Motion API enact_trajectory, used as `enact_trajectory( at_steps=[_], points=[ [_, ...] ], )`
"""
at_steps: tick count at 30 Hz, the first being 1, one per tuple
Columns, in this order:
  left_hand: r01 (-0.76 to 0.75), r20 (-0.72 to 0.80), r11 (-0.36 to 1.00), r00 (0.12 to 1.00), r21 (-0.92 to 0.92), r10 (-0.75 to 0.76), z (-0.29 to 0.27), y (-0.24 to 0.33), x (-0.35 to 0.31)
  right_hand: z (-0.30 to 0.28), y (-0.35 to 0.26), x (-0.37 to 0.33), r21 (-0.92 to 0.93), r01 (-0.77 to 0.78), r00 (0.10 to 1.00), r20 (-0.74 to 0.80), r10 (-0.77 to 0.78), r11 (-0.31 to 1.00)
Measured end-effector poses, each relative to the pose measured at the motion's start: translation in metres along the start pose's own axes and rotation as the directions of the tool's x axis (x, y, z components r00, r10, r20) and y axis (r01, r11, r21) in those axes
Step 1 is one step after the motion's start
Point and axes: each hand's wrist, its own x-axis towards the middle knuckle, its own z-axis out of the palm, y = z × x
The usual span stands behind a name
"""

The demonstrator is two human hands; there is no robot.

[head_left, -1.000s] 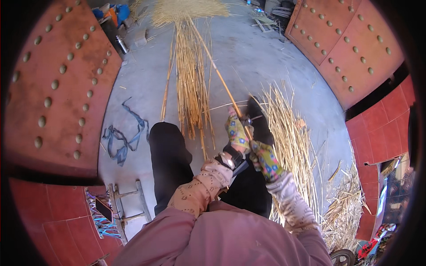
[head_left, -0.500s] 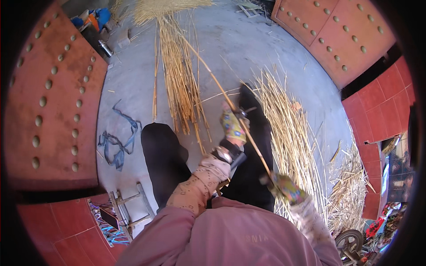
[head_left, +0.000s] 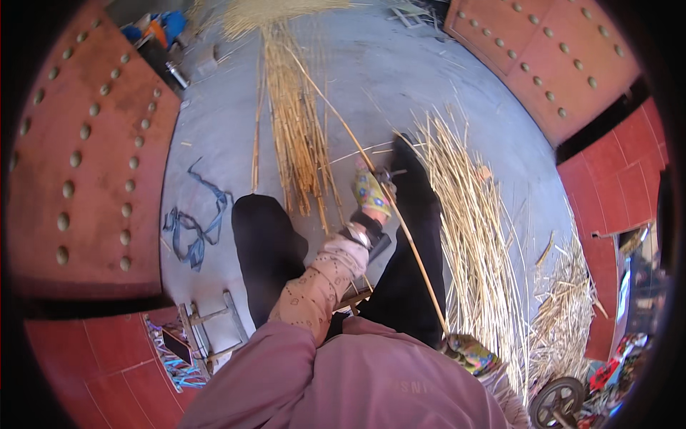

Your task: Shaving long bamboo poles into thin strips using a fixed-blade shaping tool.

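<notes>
A long reed stalk (head_left: 419, 257) runs slantwise from the far bundle, past my left hand, down to my right. My left hand (head_left: 371, 191), in a flowered glove, is closed around it above my right leg. A small dark metal tool (head_left: 386, 176) sits at that hand, against the stalk; its exact grip is hidden. Low beside my right hip, my right hand (head_left: 470, 354), in a matching glove, is closed on the near end of the stalk. Ahead lies a bundle of tan stalks (head_left: 296, 129), and paler stalks (head_left: 475, 236) lie along my right leg.
Shredded straw (head_left: 559, 318) is heaped at the right, near a small wheel (head_left: 557, 402). A blue-grey strap (head_left: 204, 232) lies on the floor at left, with a wooden frame (head_left: 214, 325) nearer me. Studded red doors (head_left: 93, 157) stand on both sides.
My right hand has moved down and back toward my hip, with the stalk's near end in it. More stalk shows between my hands. The left hand stays in about the same place.
</notes>
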Motion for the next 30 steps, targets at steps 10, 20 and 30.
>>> enact_trajectory(
  at_steps=[10, 20, 30],
  points=[
    [0.006, -0.188, 0.997, 0.982, -0.072, -0.019, 0.042, -0.006, -0.027, 0.038, -0.068, 0.090, -0.011, 0.200, 0.973, -0.110, -0.200, 0.980],
    [0.100, -0.245, 0.995, 0.965, 0.011, -0.094, 0.053, -0.065, -0.045, 0.000, -0.043, 0.031, 0.066, 0.243, 0.955, -0.189, -0.228, 0.968],
    [-0.187, -0.066, 0.897, 0.971, 0.399, 0.232, 0.029, 0.010, 0.001, 0.004, -0.019, 0.027, 0.008, 0.186, 0.982, 0.011, -0.186, 0.982]
  ],
)
